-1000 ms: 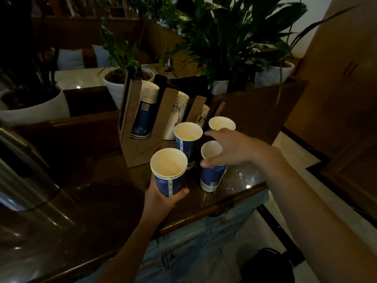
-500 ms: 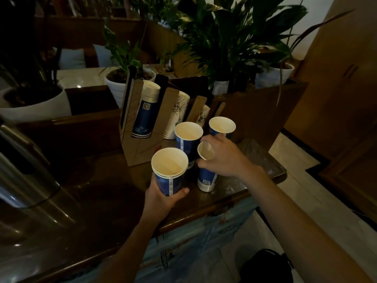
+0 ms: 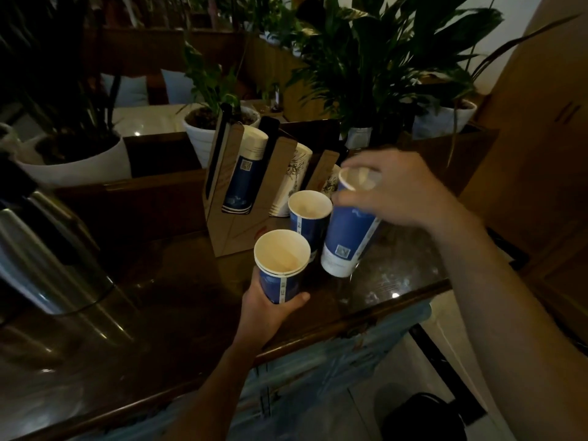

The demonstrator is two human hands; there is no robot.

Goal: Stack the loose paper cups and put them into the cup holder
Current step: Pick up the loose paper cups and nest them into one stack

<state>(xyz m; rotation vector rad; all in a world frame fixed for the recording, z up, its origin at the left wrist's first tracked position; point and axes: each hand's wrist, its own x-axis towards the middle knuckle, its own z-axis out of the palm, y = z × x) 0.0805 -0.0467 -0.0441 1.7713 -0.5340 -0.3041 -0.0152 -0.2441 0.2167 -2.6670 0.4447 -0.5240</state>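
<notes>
My left hand (image 3: pixel 270 310) is shut on a short stack of blue paper cups (image 3: pixel 281 272) with two rims showing, held upright over the dark counter (image 3: pixel 178 300). My right hand (image 3: pixel 394 189) grips another blue cup (image 3: pixel 348 230) by its rim. That cup is lifted and tilted, its base just above the counter. A single blue cup (image 3: pixel 308 214) stands between them. Behind is the brown cup holder (image 3: pixel 235 227), with a blue cup stack (image 3: pixel 245 173) and white patterned cups (image 3: pixel 294 176) leaning in its slots.
A shiny metal jug (image 3: pixel 47 249) stands on the left of the counter. Potted plants in white pots (image 3: pixel 203 138) line the ledge behind the holder. The counter's front edge (image 3: pixel 350 326) runs just below the cups, and a black object (image 3: pixel 423 415) lies on the floor.
My right hand closed on the near right cup and lifted it up and tilted it. The far right cup is no longer visible. My left hand and its stack barely moved.
</notes>
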